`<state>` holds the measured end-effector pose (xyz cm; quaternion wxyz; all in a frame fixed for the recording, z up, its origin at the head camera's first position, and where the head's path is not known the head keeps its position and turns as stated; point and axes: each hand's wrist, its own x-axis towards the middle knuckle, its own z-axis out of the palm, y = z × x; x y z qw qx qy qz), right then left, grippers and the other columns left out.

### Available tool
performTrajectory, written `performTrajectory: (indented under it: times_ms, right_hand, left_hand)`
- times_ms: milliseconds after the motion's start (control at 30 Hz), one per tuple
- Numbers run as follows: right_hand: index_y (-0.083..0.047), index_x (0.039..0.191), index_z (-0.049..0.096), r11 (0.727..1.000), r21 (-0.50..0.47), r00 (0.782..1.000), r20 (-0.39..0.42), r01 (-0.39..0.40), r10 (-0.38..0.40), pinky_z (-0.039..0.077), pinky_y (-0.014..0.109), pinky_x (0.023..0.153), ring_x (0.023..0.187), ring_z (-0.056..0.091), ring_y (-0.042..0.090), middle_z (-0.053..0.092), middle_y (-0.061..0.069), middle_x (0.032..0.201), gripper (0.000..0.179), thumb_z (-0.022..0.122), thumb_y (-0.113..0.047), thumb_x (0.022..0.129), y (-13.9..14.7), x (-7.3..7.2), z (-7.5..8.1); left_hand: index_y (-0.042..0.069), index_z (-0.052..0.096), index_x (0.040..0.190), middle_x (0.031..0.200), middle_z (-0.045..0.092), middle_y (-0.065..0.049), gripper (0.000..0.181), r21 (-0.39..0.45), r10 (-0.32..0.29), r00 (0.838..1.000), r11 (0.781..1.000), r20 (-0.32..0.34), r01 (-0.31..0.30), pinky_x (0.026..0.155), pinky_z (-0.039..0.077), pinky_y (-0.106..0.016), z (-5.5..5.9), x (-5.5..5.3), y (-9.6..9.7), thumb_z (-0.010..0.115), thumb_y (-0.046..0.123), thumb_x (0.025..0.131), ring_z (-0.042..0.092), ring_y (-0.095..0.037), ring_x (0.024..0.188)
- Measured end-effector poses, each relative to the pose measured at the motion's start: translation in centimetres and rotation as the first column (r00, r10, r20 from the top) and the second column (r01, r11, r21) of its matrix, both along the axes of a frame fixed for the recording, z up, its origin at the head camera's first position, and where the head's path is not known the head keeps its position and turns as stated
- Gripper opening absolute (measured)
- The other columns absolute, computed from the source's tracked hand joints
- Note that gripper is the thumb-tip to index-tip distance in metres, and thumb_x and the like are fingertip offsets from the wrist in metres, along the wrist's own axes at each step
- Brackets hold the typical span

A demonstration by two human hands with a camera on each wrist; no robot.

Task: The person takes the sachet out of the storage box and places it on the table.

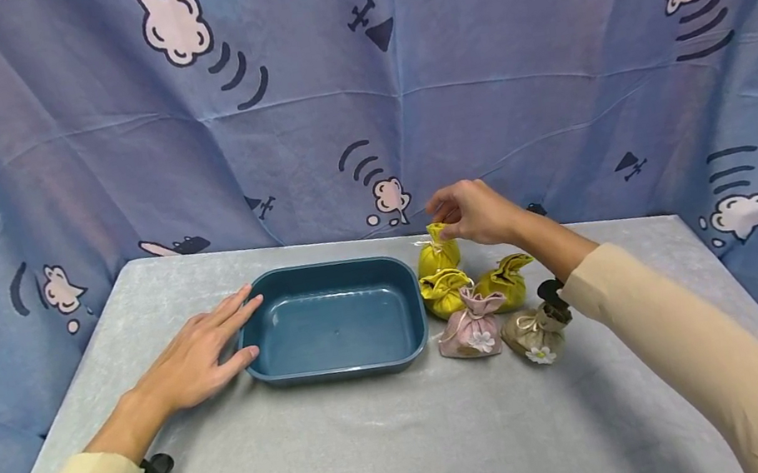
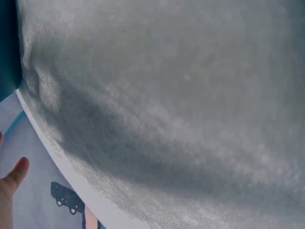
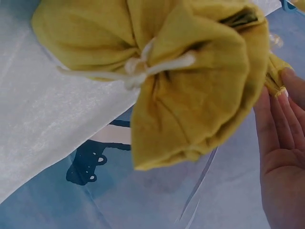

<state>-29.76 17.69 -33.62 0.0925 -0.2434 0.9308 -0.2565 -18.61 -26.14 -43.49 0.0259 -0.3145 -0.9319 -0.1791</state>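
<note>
A blue-green plastic basin [image 1: 335,320] stands on the table, with nothing in it. My left hand [image 1: 198,357] lies at its left rim, fingers extended and fingertips at the edge. My right hand [image 1: 477,212] pinches the gathered top of the rearmost yellow drawstring pouch [image 1: 439,258], just right of the basin. In the right wrist view, the fingers hold that pouch's neck [image 3: 275,78]. Another yellow pouch [image 3: 200,90] fills much of that view, its cream cord tied in a bow.
Right of the basin sit another yellow pouch [image 1: 445,297], a pink pouch [image 1: 472,330] with a white flower and a beige pouch [image 1: 535,334] with a flower. A pale cloth covers the table [image 1: 358,460]. Behind hangs a blue patterned curtain [image 1: 300,132].
</note>
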Motion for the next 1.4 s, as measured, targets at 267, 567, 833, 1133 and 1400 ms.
performTrajectory:
  times_ms: [267,567,833,1133,1400]
  right_hand:
    - [0.009,0.122,0.063,0.999,-0.031,1.000,0.025,0.009,-0.008,0.055,0.044,0.089,0.104,0.068,0.036,0.070,0.024,0.112,0.036,0.071,0.006,0.087,0.1,0.0,-0.2]
    - [0.008,0.121,0.064,0.999,-0.040,0.999,0.050,0.022,-0.020,0.054,0.043,0.090,0.106,0.067,0.037,0.068,0.024,0.116,0.037,0.074,0.002,0.086,0.4,0.0,0.2]
    - [0.006,0.123,0.063,0.996,-0.089,0.999,0.013,0.030,-0.029,0.054,0.046,0.090,0.108,0.066,0.036,0.067,0.023,0.117,0.037,0.074,-0.002,0.088,1.5,0.0,1.8]
    - [-0.002,0.133,0.059,0.974,-0.197,0.993,-0.012,0.115,-0.120,0.053,0.044,0.093,0.113,0.064,0.033,0.064,0.020,0.127,0.046,0.073,-0.017,0.092,4.4,1.3,5.6]
    - [-0.007,0.141,0.053,0.951,-0.219,0.972,-0.036,0.219,-0.232,0.050,0.015,0.083,0.111,0.065,0.015,0.059,0.018,0.135,0.051,0.067,-0.029,0.097,8.3,4.0,6.6]
  left_hand:
    - [0.012,0.031,0.157,0.164,0.022,-0.009,0.068,-0.004,0.004,1.000,1.000,0.010,-0.004,0.106,0.033,-0.060,0.0,0.1,-0.1,0.057,0.039,0.100,0.033,-0.034,0.145]
    - [0.011,0.032,0.157,0.165,0.021,-0.009,0.068,-0.010,0.010,1.000,1.000,0.019,-0.010,0.106,0.032,-0.059,0.0,0.0,-0.1,0.056,0.040,0.100,0.033,-0.034,0.144]
    - [0.010,0.033,0.156,0.164,0.022,-0.011,0.068,-0.013,0.004,1.000,1.000,0.013,-0.004,0.105,0.033,-0.060,0.1,-0.2,-0.1,0.059,0.036,0.099,0.034,-0.035,0.144]
    - [0.008,0.033,0.156,0.164,0.023,-0.011,0.068,-0.036,-0.008,1.000,0.999,-0.008,0.008,0.103,0.035,-0.060,0.1,-0.8,-0.3,0.059,0.036,0.099,0.037,-0.036,0.142]
    - [0.006,0.037,0.154,0.162,0.027,-0.014,0.067,-0.053,-0.005,1.000,0.999,-0.018,0.004,0.102,0.037,-0.060,0.6,-0.8,-0.3,0.059,0.036,0.099,0.041,-0.038,0.139]
